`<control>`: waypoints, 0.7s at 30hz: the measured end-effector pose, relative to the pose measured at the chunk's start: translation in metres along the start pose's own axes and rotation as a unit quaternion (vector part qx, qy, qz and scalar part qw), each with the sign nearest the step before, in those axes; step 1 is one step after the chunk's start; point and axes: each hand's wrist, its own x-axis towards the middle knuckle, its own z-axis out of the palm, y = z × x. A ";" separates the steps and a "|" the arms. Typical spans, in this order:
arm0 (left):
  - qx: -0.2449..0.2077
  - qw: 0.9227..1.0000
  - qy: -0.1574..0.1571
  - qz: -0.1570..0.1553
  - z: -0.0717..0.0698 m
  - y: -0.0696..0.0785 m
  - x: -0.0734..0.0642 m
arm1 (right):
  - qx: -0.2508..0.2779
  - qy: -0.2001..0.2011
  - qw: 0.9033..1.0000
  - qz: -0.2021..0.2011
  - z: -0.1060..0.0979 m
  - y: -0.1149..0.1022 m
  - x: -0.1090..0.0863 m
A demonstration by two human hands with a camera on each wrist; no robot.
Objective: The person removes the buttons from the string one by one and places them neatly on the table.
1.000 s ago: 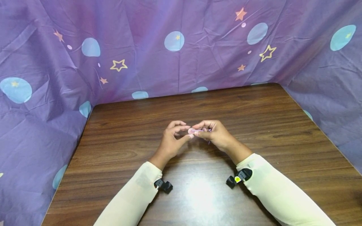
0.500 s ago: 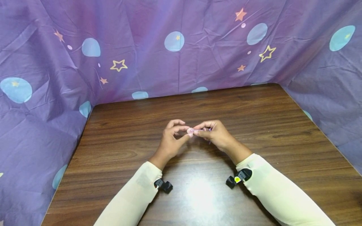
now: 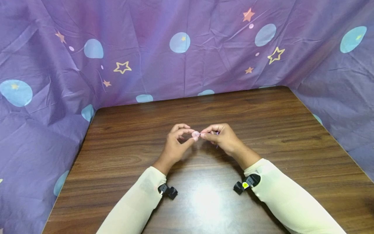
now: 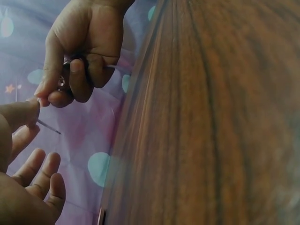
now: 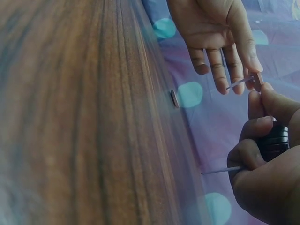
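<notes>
Over the middle of the table my left hand [image 3: 173,146] pinches a small round pink button [image 3: 195,134] between thumb and forefinger; its other fingers are spread. A thin purple string [image 5: 239,84] runs through the button, and its end sticks out on the left-hand side in the right wrist view. Close against the button, my right hand [image 3: 226,139] pinches the string between thumb and forefinger. Its remaining fingers curl round a dark, ridged, shiny bundle [image 5: 274,143], partly hidden by the palm. Another string end [image 5: 220,170] pokes out below those fingers.
Both hands are above a dark wood-grain table [image 3: 131,195]. A purple curtain [image 3: 157,48] with stars and pale blue spots hangs behind it and at both sides. Black cameras are strapped to the left sleeve [image 3: 134,201] and the right sleeve [image 3: 292,195].
My left hand has shifted slightly left with the button, widening the small gap to the right fingertips. The button's face shows more plainly now. The right hand has hardly moved.
</notes>
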 end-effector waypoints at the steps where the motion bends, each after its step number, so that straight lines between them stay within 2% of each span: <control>1: 0.002 1.000 0.000 0.000 0.000 0.000 0.000 | 0.001 0.001 1.000 -0.001 0.000 0.000 0.000; 10: 0.014 1.000 -0.011 -0.008 -0.004 -0.003 0.001 | 0.009 -0.003 1.000 -0.007 -0.001 -0.001 -0.001; 21: 0.015 1.000 -0.003 -0.007 -0.008 -0.009 0.003 | 0.030 -0.012 0.999 -0.008 -0.002 0.001 0.000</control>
